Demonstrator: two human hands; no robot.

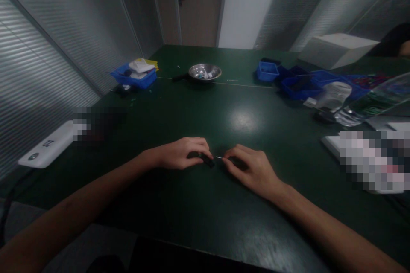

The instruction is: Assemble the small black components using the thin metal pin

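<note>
Just above the green table (179,204), my left hand (185,153) pinches a small black part (208,160) between thumb and fingers. The part is dark, and its exact kind does not show. To its right, my right hand (251,166) has thumb and forefinger closed on a thin, silvery, pin-like piece (219,157). The piece points left toward the black part, with a small gap apparent between them. Both wrists rest low over the middle of the table.
A metal bowl (205,72) with small bits stands at the back. Farther left is a filled blue bin (134,77). Blue trays (267,71), a clear bottle (374,100) and a white box (336,49) lie right. A white power strip (48,145) lies at the left edge.
</note>
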